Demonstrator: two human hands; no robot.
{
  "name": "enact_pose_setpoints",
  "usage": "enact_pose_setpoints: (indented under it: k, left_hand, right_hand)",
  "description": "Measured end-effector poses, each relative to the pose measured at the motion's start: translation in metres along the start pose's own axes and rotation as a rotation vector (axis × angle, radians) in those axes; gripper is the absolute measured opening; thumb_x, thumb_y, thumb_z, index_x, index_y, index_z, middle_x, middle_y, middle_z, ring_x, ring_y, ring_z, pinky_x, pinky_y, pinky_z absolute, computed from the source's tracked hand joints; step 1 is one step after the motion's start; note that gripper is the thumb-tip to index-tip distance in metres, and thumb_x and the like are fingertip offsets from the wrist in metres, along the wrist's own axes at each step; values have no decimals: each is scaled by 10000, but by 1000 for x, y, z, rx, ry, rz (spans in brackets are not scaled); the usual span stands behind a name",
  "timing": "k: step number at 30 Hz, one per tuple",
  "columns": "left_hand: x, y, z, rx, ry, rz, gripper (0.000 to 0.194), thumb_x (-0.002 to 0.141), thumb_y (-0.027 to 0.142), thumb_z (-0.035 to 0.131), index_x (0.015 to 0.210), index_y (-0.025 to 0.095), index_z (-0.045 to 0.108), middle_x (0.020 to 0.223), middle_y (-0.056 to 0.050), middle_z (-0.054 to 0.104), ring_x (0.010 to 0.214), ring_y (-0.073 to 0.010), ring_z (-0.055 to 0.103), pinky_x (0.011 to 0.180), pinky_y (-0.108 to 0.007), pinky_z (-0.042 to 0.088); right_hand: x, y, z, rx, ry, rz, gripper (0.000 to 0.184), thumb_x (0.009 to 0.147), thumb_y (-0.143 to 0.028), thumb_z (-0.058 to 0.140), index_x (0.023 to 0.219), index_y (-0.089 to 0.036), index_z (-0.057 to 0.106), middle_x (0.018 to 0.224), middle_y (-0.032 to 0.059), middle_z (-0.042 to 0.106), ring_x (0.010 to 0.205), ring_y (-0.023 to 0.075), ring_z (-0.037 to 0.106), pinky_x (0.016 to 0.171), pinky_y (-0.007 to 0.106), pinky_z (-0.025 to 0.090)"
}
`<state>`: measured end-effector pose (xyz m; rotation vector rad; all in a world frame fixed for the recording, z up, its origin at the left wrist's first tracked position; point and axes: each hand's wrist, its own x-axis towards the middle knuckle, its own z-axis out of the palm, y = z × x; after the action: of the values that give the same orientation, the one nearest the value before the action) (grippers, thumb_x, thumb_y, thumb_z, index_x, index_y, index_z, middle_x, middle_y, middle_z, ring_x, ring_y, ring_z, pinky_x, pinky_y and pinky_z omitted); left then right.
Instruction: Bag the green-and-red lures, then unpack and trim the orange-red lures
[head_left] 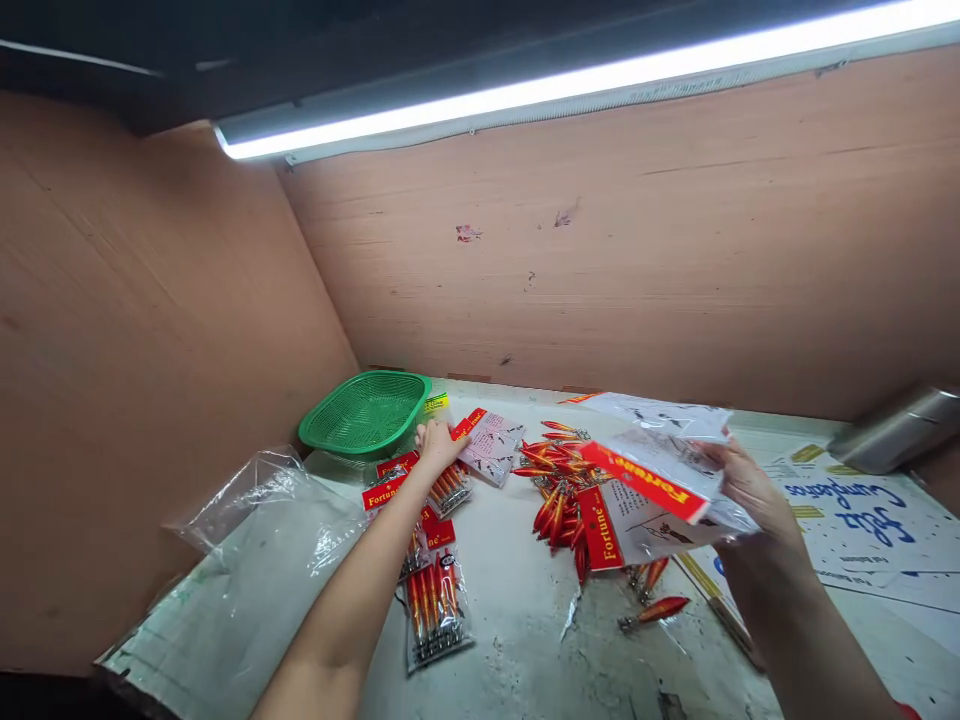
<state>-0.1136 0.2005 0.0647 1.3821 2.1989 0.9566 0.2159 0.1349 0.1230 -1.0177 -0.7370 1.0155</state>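
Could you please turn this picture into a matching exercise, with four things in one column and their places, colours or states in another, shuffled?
1. Basket
2. Light tube
3. Metal cylinder
4. Loose lures

A. Silvery, at the far right
B. Red and orange, heaped
C. Green, at the back left
D. Lit, overhead

Pairs: 1-C, 2-D, 3-A, 4-B

2 bare hands (pixel 437 446), green basket (pixel 367 412), red-orange lures (pixel 556 490), Fortune packets (pixel 491 445)
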Motion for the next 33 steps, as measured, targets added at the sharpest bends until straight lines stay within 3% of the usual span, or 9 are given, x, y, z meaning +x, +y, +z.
enact_pose_setpoints:
  k: [4, 7, 9, 13, 15, 17, 20, 27, 33]
  left_hand:
    - [-1, 10, -8, -131, -56, 116, 229, 902, 346, 605, 1010, 144, 617, 1013, -53, 645, 908, -195, 622, 836, -408, 511]
    - [-21, 19, -29, -303, -95, 271, 204, 867, 362, 600, 929, 167, 601, 882, -26, 653, 842, -181, 619, 810, -339, 490]
    - [-39, 26, -43, -430, -133, 368, 256, 841, 418, 579, 947, 185, 598, 902, -31, 664, 878, -189, 616, 820, -308, 477]
    - [-73, 42, -55, -616, -227, 479, 326, 807, 506, 599, 899, 193, 606, 858, -33, 650, 829, -183, 596, 771, -283, 481]
    - [-86, 50, -54, -673, -263, 511, 329, 806, 521, 622, 855, 197, 597, 806, -23, 625, 761, -166, 571, 722, -267, 477]
    - [-97, 56, -52, -714, -291, 539, 343, 810, 541, 632, 844, 202, 593, 784, -14, 604, 724, -152, 544, 693, -255, 468]
    - [-108, 62, -47, -773, -334, 580, 335, 829, 537, 634, 847, 205, 594, 781, -8, 577, 724, -143, 517, 692, -243, 452]
    - [-118, 62, -39, -920, -379, 541, 314, 846, 504, 638, 822, 205, 543, 741, -8, 539, 750, -165, 505, 731, -277, 431]
    - [-124, 62, -38, -900, -257, 478, 285, 835, 483, 654, 856, 210, 574, 773, -2, 552, 721, -144, 507, 716, -252, 448]
  right_hand:
    - [3, -10, -20, 13, 63, -46, 322, 482, -236, 778, 537, -213, 462, 547, -55, 516, 470, 102, 466, 444, 232, 396]
    - [4, -16, -30, 8, 61, -207, 404, 488, -161, 716, 467, -209, 315, 529, -51, 505, 510, 95, 460, 457, 205, 366]
    - [1, -17, -29, -47, -16, -278, 365, 512, -133, 681, 485, -211, 326, 519, -51, 507, 510, 91, 435, 455, 198, 339]
    - [-25, -12, -8, -375, -580, -206, 110, 720, -255, 645, 801, -217, 581, 577, -43, 526, 498, 108, 421, 455, 228, 338]
    - [-46, -10, 7, -552, -845, -195, 160, 803, -352, 624, 864, -204, 616, 610, -27, 532, 518, 113, 427, 467, 237, 332]
    - [-66, -8, 20, -694, -960, -234, 239, 808, -433, 650, 794, -196, 622, 588, -33, 491, 505, 102, 381, 457, 232, 289]
    - [-85, -5, 35, -817, -962, -331, 294, 772, -471, 692, 750, -188, 616, 530, -62, 406, 471, 88, 319, 443, 224, 238]
    - [-81, 1, 38, -779, -983, -463, 185, 864, -206, 482, 703, -192, 574, 537, -44, 476, 463, 86, 375, 466, 205, 297]
    - [-96, 5, 30, -794, -846, -635, 311, 813, -471, 670, 716, -204, 544, 504, -57, 496, 420, 89, 380, 423, 215, 291]
